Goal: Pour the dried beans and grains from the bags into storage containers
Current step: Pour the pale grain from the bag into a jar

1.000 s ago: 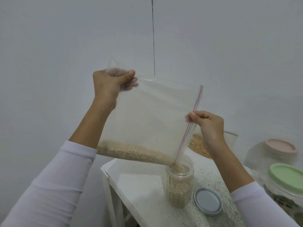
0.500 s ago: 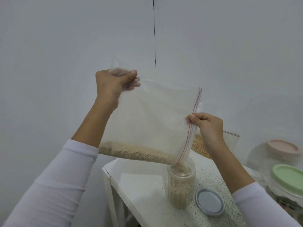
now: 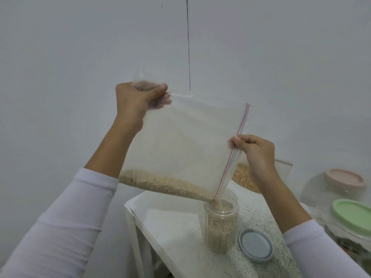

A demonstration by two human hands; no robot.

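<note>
A clear zip bag (image 3: 186, 141) with pale grain along its lower edge hangs tilted above the table. My left hand (image 3: 136, 101) grips the bag's upper back corner. My right hand (image 3: 255, 151) pinches the red zip edge at the mouth. The mouth's lowest corner sits in the top of a clear plastic jar (image 3: 220, 223), and grain runs into it. The jar stands upright, mostly full of the same grain.
The jar's grey lid (image 3: 256, 245) lies flat beside it on the white speckled table (image 3: 172, 221). Another bag of golden grain (image 3: 244, 177) sits behind my right wrist. Two big clear jars, with a pink lid (image 3: 345, 177) and a green lid (image 3: 353, 215), stand at right.
The bag stays tilted with both hands in much the same hold. The grain level in the jar has risen slightly.
</note>
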